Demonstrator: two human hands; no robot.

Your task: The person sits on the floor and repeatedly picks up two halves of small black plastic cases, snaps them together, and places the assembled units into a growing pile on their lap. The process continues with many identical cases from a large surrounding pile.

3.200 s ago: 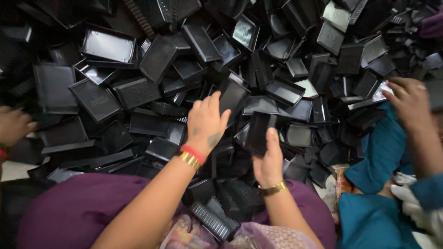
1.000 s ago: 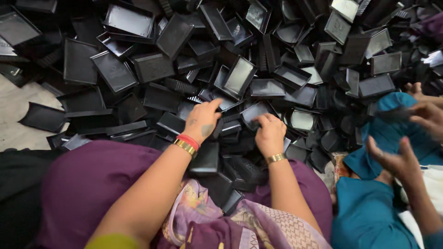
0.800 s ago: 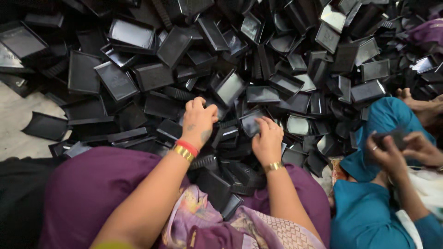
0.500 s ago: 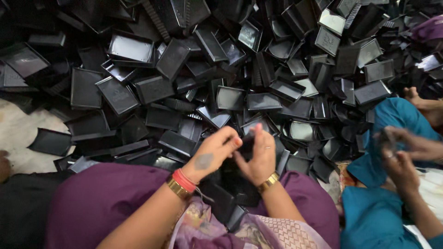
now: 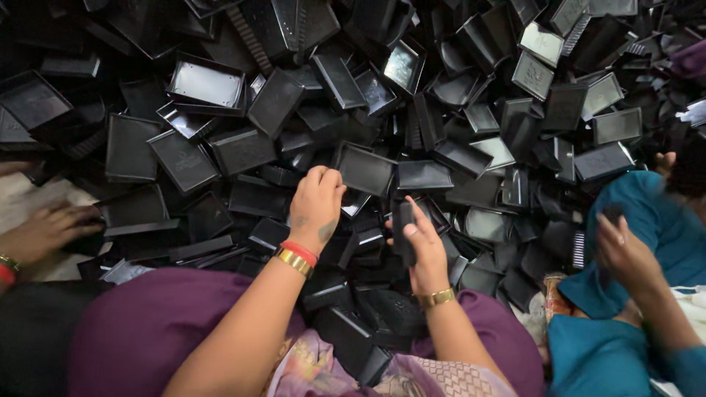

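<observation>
A big heap of black plastic trays (image 5: pixel 412 110) fills the view in front of me. My left hand (image 5: pixel 316 206), with red and gold bangles at the wrist, reaches forward and its fingers rest on the edge of a shallow black tray (image 5: pixel 365 169). My right hand (image 5: pixel 423 246), with a gold bracelet, is closed around a narrow black tray (image 5: pixel 403 229) held upright just above the pile. More black trays (image 5: pixel 353 338) lie in my lap between purple-clad knees.
Another person's hand (image 5: pixel 44 231) reaches into the pile at the left edge. At the right, a person in teal clothing (image 5: pixel 625 323) holds a hand (image 5: pixel 621 250) over the trays. A pale floor patch (image 5: pixel 29 198) shows at the left.
My hands were together near my lap half a second ago. The left hand has reached forward to a tray, and the right has lifted with a narrow tray in it.
</observation>
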